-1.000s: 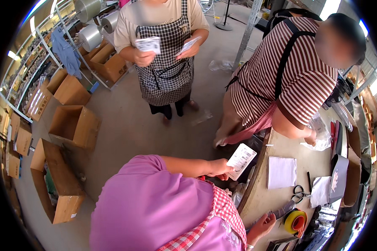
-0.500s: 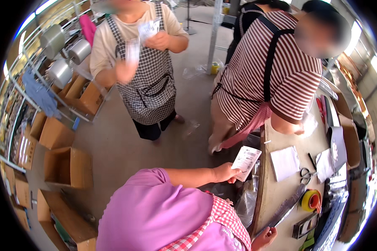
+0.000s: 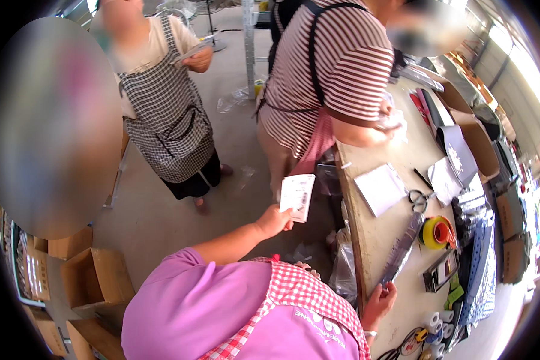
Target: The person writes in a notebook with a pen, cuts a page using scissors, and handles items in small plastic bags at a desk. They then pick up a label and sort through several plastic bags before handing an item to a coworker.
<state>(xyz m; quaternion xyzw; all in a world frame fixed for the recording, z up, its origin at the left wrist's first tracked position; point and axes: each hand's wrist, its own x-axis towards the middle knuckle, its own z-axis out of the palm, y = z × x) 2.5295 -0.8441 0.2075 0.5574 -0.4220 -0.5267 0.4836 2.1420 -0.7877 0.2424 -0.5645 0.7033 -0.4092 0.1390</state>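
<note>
My left hand is closed on a thin stack of white printed slips, held up just left of the table's edge. The slips are gripped at their lower left corner. My right hand is at the table's near edge, its fingers loosely curled and apart. Its fingertips are by the lower end of a long, narrow grey plastic-wrapped package; whether they touch it I cannot tell. Right of the package lie a yellow and red tape roll and a pair of scissors.
A white paper pad lies on the table. Across it, a person in a striped shirt handles clear plastic. Another person in a checked apron stands on the left, holding a slip. Open cardboard boxes stand at the left.
The view has shifted to the right. My left hand still holds the slips, now tilted more upright. The person in the checked apron has lowered the raised slip.
</note>
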